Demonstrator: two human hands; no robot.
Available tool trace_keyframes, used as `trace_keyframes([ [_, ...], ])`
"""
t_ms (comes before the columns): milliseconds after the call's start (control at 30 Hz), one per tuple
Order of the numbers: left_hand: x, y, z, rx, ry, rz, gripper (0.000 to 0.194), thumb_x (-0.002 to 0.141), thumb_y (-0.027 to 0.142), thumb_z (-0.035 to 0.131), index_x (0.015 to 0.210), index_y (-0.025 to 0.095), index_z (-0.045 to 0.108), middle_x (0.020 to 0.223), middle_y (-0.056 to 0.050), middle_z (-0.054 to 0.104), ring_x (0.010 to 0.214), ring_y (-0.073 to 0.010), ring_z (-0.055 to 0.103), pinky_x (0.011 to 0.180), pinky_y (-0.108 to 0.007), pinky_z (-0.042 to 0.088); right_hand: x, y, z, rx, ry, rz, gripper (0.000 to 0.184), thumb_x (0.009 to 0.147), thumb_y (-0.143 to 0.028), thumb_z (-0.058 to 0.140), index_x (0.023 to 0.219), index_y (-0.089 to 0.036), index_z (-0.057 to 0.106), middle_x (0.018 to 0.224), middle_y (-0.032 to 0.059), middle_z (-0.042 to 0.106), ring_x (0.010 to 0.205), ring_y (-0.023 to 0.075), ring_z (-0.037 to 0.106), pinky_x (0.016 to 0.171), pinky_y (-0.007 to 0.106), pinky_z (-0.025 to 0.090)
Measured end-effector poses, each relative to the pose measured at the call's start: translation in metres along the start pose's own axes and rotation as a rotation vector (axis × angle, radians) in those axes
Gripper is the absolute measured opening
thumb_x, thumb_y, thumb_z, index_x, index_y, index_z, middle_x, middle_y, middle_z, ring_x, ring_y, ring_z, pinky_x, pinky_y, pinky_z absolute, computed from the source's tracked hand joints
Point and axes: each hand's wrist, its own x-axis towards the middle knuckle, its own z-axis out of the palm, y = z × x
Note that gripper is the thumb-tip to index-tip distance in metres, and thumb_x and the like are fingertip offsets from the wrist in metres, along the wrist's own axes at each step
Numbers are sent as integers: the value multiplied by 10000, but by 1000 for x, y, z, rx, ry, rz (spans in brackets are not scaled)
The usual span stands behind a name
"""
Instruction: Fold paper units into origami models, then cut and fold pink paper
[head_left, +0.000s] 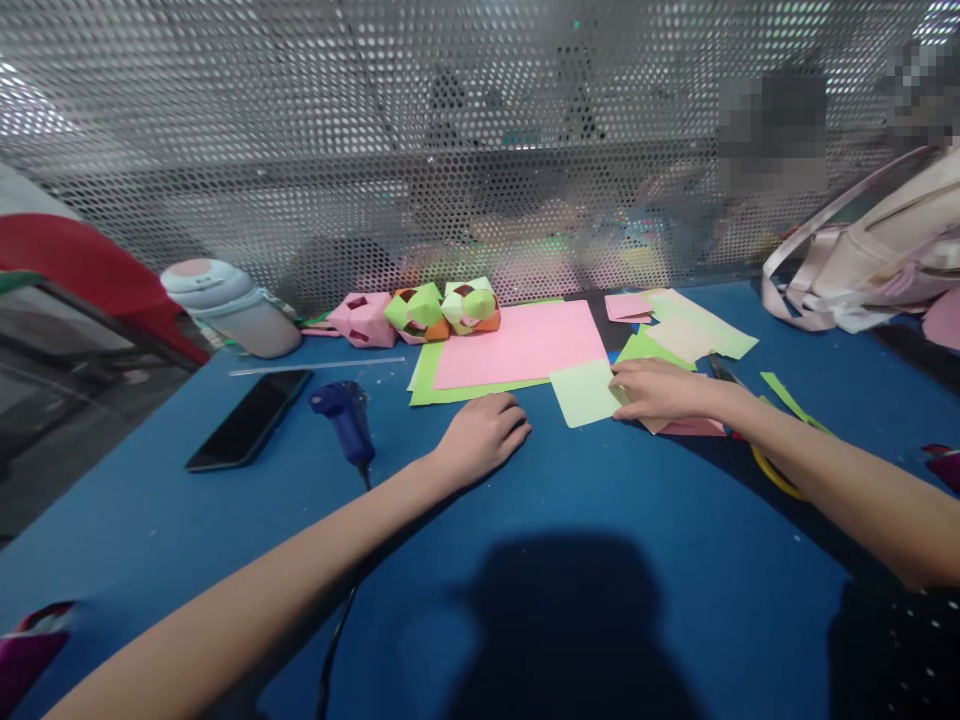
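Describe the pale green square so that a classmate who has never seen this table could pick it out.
On the blue table, find the large pink sheet. At its near right corner is the pale green square, touched by the right hand. It is paler than the bright green piece just behind that hand.

I can't read any text, label, brand, number or sign on anything in my view.
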Motion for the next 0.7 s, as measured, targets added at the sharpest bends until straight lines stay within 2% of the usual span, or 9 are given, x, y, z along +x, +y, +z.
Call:
trace_keyframes([
  [100, 8, 3, 3, -31, 11, 29, 327, 1001, 362, 450, 1056, 176, 714, 1197, -128, 684, 1104, -257, 640, 967, -406, 512, -5, -16, 4, -13, -50, -76, 542, 715, -542, 786, 1159, -241, 709, 1369, 109, 610, 1279, 359, 537, 1072, 457, 405],
  [167, 12, 7, 6, -56, 8, 69, 327, 997, 376, 461, 1090, 190, 713, 1261, -121, 672, 1175, -252, 621, 1023, -404, 493, -9, -27, 13, -5, -85, -164, 718, 794, -630, 678, 1388, -243, 563, 1536, 103, 455, 1433, 332, 384, 1161, 454, 313],
  [233, 14, 13, 8, -87, -2, 110, 322, 990, 391, 479, 1120, 207, 709, 1307, -112, 658, 1231, -247, 600, 1067, -406, 470, -16, -34, 23, -5, -160, -229, 717, 886, -664, 529, 1468, -248, 474, 1572, 104, 405, 1462, 314, 347, 1174, 462, 291],
  [367, 11, 17, 11, -128, -17, 129, 334, 982, 402, 497, 1185, 215, 684, 1393, -118, 607, 1313, -268, 548, 1117, -452, 431, -39, -32, 35, -102, -168, -191, 733, 938, -658, 433, 1507, -197, 418, 1581, 159, 366, 1472, 346, 318, 1169, 520, 275],
  [500, 12, 18, 11, -110, -24, 133, 333, 984, 392, 493, 1169, 191, 684, 1369, -132, 620, 1290, -279, 565, 1107, -460, 443, -60, -28, 28, -145, -102, -194, 657, 968, -615, 414, 1446, -172, 498, 1526, 181, 452, 1423, 335, 406, 1150, 508, 316],
  [633, 29, 28, 10, -121, -18, 105, 326, 984, 344, 489, 1205, 162, 645, 1324, -143, 630, 1240, -277, 590, 1073, -438, 478, -57, -21, 6, -34, -123, -295, 439, 996, -512, 450, 1293, -240, 624, 1298, 82, 674, 1193, 243, 614, 1096, 457, 392],
  [667, 35, 31, 11, -135, -18, 107, 332, 981, 332, 492, 1222, 151, 630, 1344, -152, 609, 1254, -283, 577, 1074, -438, 476, -50, -14, -2, -31, -129, -250, 404, 1006, -476, 440, 1263, -236, 638, 1243, 67, 701, 1134, 224, 639, 1069, 434, 418],
  [700, 42, 34, 12, -148, -15, 111, 339, 979, 325, 492, 1234, 140, 617, 1357, -163, 592, 1259, -289, 570, 1072, -438, 476, -42, -4, -11, -51, -99, -146, 372, 1001, -458, 448, 1219, -244, 660, 1225, 55, 705, 1128, 214, 637, 1031, 400, 448],
])
